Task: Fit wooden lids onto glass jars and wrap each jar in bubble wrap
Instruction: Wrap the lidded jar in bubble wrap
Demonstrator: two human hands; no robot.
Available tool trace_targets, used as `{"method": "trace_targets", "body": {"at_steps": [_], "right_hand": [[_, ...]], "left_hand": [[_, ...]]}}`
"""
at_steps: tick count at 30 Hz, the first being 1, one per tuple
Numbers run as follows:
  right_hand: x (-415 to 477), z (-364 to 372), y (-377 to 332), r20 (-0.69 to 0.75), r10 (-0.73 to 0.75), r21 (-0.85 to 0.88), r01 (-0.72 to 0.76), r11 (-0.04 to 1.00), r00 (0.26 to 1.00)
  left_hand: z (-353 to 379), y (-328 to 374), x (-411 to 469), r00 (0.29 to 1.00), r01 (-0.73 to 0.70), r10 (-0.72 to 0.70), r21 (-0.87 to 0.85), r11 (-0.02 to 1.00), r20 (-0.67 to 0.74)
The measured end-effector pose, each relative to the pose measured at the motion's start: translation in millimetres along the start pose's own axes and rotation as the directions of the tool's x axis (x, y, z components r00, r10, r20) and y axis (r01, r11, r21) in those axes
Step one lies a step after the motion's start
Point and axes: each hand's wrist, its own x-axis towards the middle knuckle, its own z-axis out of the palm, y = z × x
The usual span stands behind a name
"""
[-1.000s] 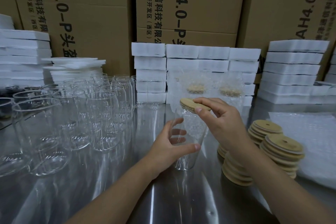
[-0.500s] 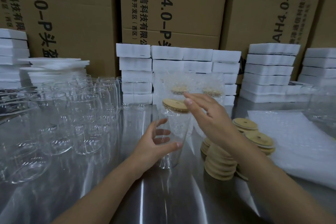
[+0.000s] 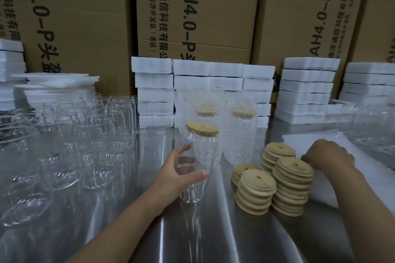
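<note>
lid [image 3: 202, 130] sits flat on the mouth of the jar [image 3: 197, 168] and looks seated. left hand [image 3: 178, 174] wraps the jar mid-body, with the thumb across the front and the fingers visible through the glass behind. my read: a mid-height grip steadies a tall narrow jar on the slick steel table [image 3: 213, 230] while the other hand is off it.

right hand [image 3: 328, 156] is well apart from the jar, knuckles up over the near edge of the bubble wrap sheet [image 3: 299, 141]. its fingers bend down onto the sheet but the tips are hidden, so can't tell if it pinches the sheet or just rests there. likely going for wrap next.

lid stacks [image 3: 256, 190] stand between the two hands, just beside the right wrist, probably for a short reach. two wrapped jars [image 3: 239, 134] stand just beyond the left fingertips. bare jars [image 3: 96, 134] crowd out past the back of the left hand.

materials: the jar is clear thin glass, necked at the shoulder and tapering to the base. lids are pale round wood discs, each with a small hole in the top. the wrap is translucent and dimpled. the table is brushed and reflective.
</note>
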Motion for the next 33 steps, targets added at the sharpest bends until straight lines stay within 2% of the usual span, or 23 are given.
{"method": "trace_targets", "body": {"at_steps": [9,16,22,25,27,29,31,33], "right_hand": [[2,-9,-6,-0.089,-0.012,-0.073,0.005,0.997,0.996],[3,3,-4,-0.002,-0.015,-0.098,0.015,0.995,1.0],[1,0,-3,-0.023,0.066,-0.001,-0.066,0.998,0.998],[-4,-14,-5,-0.128,0.084,0.119,-0.069,0.99,0.988],[-13,-31,-9,-0.264,0.042,0.165,0.002,0.986,0.964],[-26,-51,-19,-0.422,-0.06,0.227,0.169,0.959,0.904],[-48,-67,-36,-0.522,-0.184,0.302,0.383,0.873,0.833],[-74,-71,-61,-0.519,-0.308,0.385,0.539,0.749,0.798]], "left_hand": [[-1,-2,1,1.0,0.002,-0.002,-0.001,1.0,-0.001],[-2,-3,1,1.0,0.006,-0.006,0.007,1.0,0.001],[-2,-3,1,1.0,0.016,-0.016,0.004,1.0,-0.001],[-2,0,0,1.0,0.017,-0.017,0.005,1.0,0.0],[-3,3,0,1.0,0.012,-0.012,-0.001,1.0,-0.017],[-5,8,1,0.999,-0.01,0.009,-0.024,1.0,-0.054],[-7,14,2,0.993,-0.04,0.033,-0.061,0.997,-0.116],[-10,18,3,0.975,-0.088,0.068,-0.087,0.992,-0.211]]}}
